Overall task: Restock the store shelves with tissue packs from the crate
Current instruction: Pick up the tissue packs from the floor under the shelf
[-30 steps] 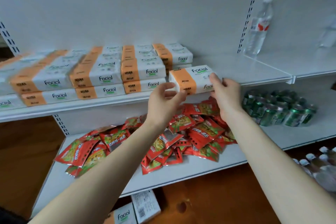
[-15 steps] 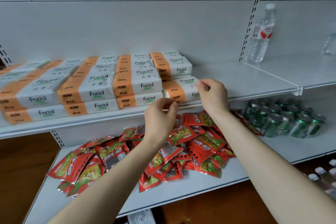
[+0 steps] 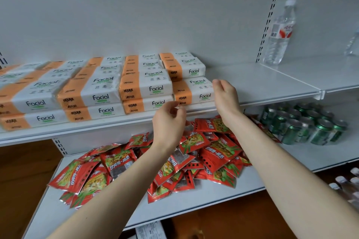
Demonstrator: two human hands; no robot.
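- The orange-and-white plastic-wrapped tissue pack (image 3: 194, 91) had gone from both hands onto the white metal shelf (image 3: 262, 85) — placed, row's right end.
- Left hand (image 3: 169, 122) and right hand (image 3: 225, 95) had let go — fingers loosely curled, empty.

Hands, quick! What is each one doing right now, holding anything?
Left hand: loosely curled, holding nothing, just below the shelf edge.
Right hand: open, holding nothing, beside the end tissue pack.

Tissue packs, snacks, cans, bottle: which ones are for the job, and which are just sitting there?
For the job:
tissue packs on the upper shelf
left hand
right hand

Just sitting there:
red snack packets
green cans
water bottle
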